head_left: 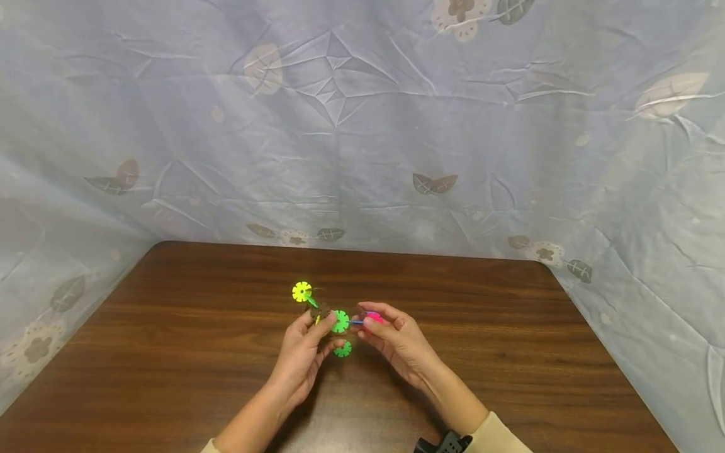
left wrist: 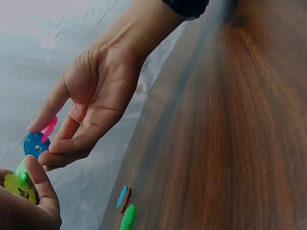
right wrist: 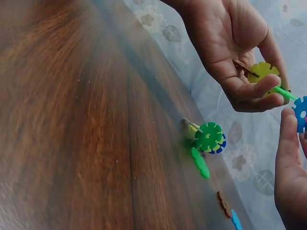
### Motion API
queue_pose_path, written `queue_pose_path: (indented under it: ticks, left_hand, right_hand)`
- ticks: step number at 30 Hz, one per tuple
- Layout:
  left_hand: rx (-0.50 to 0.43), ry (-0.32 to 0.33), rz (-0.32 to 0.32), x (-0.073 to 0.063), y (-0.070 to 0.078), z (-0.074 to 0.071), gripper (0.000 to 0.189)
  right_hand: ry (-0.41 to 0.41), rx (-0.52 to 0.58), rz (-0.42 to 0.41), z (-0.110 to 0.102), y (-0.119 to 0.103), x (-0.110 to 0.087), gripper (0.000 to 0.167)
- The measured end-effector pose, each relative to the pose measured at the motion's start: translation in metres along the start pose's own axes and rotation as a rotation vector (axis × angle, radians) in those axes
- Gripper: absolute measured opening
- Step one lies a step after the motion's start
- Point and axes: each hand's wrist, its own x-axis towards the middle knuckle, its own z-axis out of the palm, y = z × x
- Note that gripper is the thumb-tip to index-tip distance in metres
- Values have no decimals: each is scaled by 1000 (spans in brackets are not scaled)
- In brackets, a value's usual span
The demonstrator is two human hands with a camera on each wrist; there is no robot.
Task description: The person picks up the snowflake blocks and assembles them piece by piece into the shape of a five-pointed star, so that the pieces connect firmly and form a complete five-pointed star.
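Note:
Notched plastic interlocking discs are being handled over the wooden table. My left hand (head_left: 303, 352) pinches a joined piece; a green disc (head_left: 340, 321) shows by its thumb and a yellow disc (right wrist: 263, 72) shows between its fingers. My right hand (head_left: 399, 343) pinches a pink disc (head_left: 375, 319) slotted with a blue disc (left wrist: 36, 144). Between the hands, the blue disc's edge meets the green disc, overlapping it in the head view. Beyond the left fingertips, another yellow disc (head_left: 302, 291) joins a green one set edge-on. The fingers hide part of both pieces.
On the wooden table (head_left: 481, 314) lie a loose green disc (head_left: 342, 348), a brown disc (right wrist: 223, 204) and a light blue disc (right wrist: 235, 219). A cluster with a dark green disc (right wrist: 209, 136) shows beside them in the right wrist view. Patterned cloth (head_left: 362, 138) hangs around the table.

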Motion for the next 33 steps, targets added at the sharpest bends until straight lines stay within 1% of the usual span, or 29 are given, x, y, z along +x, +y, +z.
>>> queue_pose_path:
  ticks: [3,6,10,14,18,22,30,33]
  left_hand:
    - [5,10,1,0,0,1,27]
    - [8,7,0,-1,0,1,26]
    - [11,5,-3,-1,-1,1,27]
    - [22,8,12,-2,-1,1,31]
    - [32,7,29,-3,-1,1,30]
    - [42,1,45,-3,-2,1,27]
    - [24,-12,67,-5,-2,0,20]
    - [16,-17,68,-5,-1,-1,22]
  right_hand:
    - [-17,26,-6,1,1,0,39]
    - [-37,30,-3,1,1,-1,41]
    - [-48,-6,-9,1,3,-1,44]
    - [-58,-55,-33,-1,5,-1,42]
    - [-62,-79,-66,-1,5,-2,44]
    - [-56,-82,-96,1,6,-3,45]
    - [-50,-61,-105,6,9,-6,41]
    - [-51,-51,-124,7,10,-6,38]
